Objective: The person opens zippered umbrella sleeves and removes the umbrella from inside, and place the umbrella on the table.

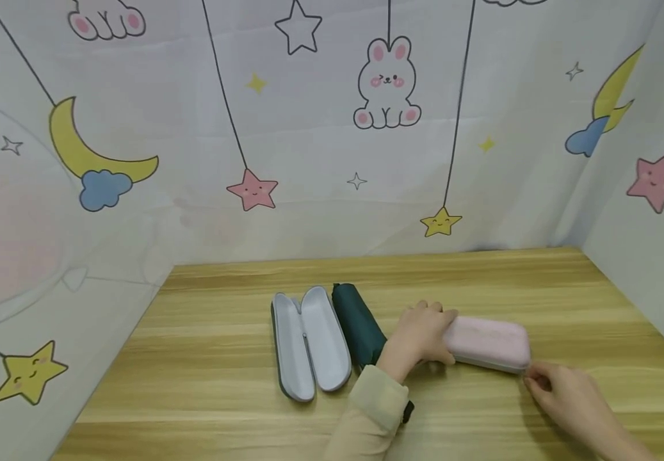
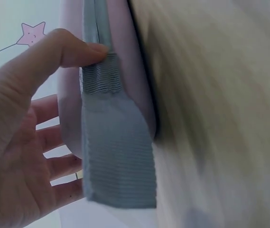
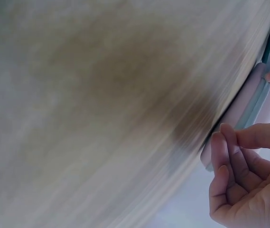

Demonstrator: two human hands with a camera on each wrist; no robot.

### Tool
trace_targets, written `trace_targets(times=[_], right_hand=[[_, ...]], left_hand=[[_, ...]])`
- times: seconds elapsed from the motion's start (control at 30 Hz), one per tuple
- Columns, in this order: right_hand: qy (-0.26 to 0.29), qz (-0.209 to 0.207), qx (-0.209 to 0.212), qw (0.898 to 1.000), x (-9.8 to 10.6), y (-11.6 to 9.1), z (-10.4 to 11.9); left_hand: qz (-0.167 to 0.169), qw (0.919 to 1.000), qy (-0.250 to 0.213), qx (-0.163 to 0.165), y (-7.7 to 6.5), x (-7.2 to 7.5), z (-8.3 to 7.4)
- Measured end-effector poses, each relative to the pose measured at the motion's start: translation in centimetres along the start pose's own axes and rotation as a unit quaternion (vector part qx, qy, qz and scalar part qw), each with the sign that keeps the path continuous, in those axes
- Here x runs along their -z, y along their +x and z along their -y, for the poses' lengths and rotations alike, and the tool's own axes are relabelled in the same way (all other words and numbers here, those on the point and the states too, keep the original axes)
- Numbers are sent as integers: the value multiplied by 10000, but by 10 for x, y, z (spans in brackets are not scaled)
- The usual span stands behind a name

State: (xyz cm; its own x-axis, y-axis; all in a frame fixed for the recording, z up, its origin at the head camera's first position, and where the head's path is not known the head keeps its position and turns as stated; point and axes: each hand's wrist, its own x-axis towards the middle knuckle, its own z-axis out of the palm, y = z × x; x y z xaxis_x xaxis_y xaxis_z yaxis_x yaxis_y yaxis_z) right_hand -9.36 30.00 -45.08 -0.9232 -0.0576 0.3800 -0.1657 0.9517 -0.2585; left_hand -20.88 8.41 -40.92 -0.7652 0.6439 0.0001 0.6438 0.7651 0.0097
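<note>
A closed pink zip case [image 1: 488, 342] lies lengthwise on the table. My left hand [image 1: 421, 333] grips its left end; in the left wrist view the thumb presses the grey zipper band [image 2: 97, 28] where a wide grey fabric tab [image 2: 118, 152] hangs off, and the other fingers sit behind the case. At the right end of the case, my right hand [image 1: 570, 397] pinches at the zipper with thumb and fingertips together. In the right wrist view those fingertips hide the zipper pull itself.
Left of my left hand lies a folded dark green umbrella [image 1: 360, 323]. Beyond it rests an open dark green case [image 1: 328, 339] with a pale grey lining. A patterned curtain [image 1: 320, 141] borders the wooden table [image 1: 205, 397] at the back and sides.
</note>
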Motion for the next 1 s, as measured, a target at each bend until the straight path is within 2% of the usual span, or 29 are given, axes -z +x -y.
trace_targets(times=[0.3,0.67,0.83,1.0], right_hand=[[-44,112,-154,9998,1,-2,1],[-88,-73,-44,9999,-2,-7,4],[-72,-251,80,9996,-4,-8,7],[-38,-116,3,9999,-5,-9,12]], left_hand=[[-157,9997,188,-55,-4,-1,-5],[-170,9997,172,-22,-11,-4,-7],[-158,9999,-1,-14,-14,-4,-6],[-116,9998,-188,-31,-18,-3,-5]])
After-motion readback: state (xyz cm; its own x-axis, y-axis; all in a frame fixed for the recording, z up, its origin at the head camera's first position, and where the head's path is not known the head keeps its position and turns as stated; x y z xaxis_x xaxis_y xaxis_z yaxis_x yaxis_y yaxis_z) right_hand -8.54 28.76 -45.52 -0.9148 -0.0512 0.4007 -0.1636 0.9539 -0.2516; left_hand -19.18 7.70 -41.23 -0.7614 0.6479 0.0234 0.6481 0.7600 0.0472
